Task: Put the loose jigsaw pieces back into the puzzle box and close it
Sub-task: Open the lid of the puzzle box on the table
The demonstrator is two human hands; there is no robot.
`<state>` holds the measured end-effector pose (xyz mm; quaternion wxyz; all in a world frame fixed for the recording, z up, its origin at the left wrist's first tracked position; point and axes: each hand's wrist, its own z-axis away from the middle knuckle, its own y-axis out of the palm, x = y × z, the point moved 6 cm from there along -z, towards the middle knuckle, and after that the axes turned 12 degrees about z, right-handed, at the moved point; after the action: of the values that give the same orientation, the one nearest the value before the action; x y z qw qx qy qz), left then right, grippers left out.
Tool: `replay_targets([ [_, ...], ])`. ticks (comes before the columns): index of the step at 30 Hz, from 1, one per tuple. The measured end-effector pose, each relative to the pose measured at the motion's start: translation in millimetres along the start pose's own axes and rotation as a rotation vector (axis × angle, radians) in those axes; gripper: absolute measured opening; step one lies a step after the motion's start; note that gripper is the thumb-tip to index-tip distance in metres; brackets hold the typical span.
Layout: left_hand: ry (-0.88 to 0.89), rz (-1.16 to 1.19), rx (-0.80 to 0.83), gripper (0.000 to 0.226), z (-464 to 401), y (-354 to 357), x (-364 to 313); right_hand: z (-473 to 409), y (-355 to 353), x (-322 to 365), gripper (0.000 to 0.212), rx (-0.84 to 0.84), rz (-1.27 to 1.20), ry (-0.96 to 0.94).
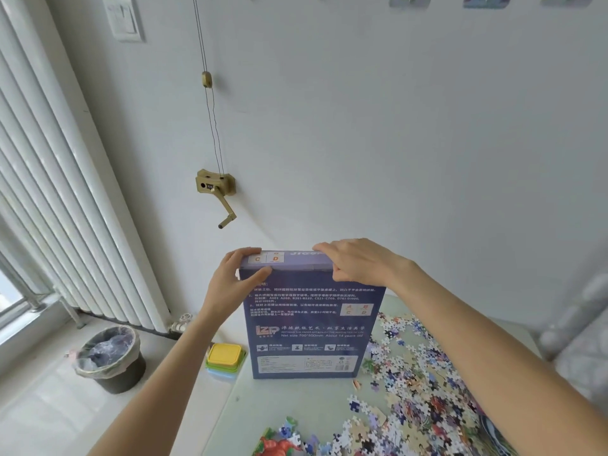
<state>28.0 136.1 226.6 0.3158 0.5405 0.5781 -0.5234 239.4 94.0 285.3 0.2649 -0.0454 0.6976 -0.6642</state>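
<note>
A dark blue puzzle box point(311, 327) stands upright on the pale green table point(283, 409), its printed back facing me. My left hand point(235, 279) grips the box's top left corner, fingers over the top edge and thumb on the face. My right hand point(353, 260) grips the top right end, fingers curled over the flap. Several loose jigsaw pieces point(418, 390) lie spread over the table to the right of the box and in front of it. A partly joined colourful patch point(279, 442) lies at the table's near edge.
A stack of small plastic containers with a yellow lid point(225, 357) stands left of the box. On the floor at left is a lined waste bin point(110, 357). A white radiator point(65, 205) fills the left wall, and a brass crank point(218, 195) hangs on the wall behind.
</note>
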Motion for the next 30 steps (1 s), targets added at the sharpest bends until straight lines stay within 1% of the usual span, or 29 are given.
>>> replay_targets([
  [4,0.016,-0.048,0.025,0.035,-9,1,-5,0,9,-10,0.044,-0.062,-0.002,0.039],
  [6,0.045,-0.074,0.045,0.034,-13,1,-9,0,13,-13,0.042,-0.091,-0.004,0.044],
  [10,0.013,-0.045,-0.010,0.023,-21,-8,-20,-1,5,-15,0.038,-0.171,-0.057,0.035],
  [12,-0.003,-0.053,-0.021,0.020,-25,-9,-23,2,0,-23,0.035,-0.199,-0.077,0.067],
  [13,-0.008,-0.048,-0.035,0.020,-26,-8,-23,6,2,-32,0.035,-0.200,-0.117,0.111],
  [14,-0.018,-0.023,-0.064,0.022,-27,-8,-21,12,8,-43,0.039,-0.207,-0.203,0.176],
  [15,-0.043,0.024,-0.097,0.024,-27,-7,-18,20,14,-55,0.044,-0.231,-0.345,0.254],
  [17,-0.118,0.171,-0.150,0.028,-27,-3,-11,36,26,-73,0.050,-0.344,-0.642,0.386],
  [18,-0.147,0.233,-0.179,0.032,-28,-1,-9,41,31,-79,0.045,-0.406,-0.742,0.434],
  [20,-0.191,0.300,-0.232,0.045,-32,2,-8,43,37,-85,0.029,-0.499,-0.879,0.517],
  [23,-0.199,0.337,-0.292,0.048,-29,8,-9,35,38,-94,0.017,-0.546,-0.908,0.610],
  [26,-0.135,0.299,-0.288,0.067,-18,12,-13,26,46,-103,0.014,-0.545,-0.968,0.716],
  [28,-0.145,0.197,-0.238,0.075,-24,13,-8,19,51,-106,0.012,-0.520,-0.983,0.763],
  [30,-0.161,0.053,-0.179,0.074,-34,14,-6,10,59,-109,0.016,-0.441,-0.999,0.805],
])
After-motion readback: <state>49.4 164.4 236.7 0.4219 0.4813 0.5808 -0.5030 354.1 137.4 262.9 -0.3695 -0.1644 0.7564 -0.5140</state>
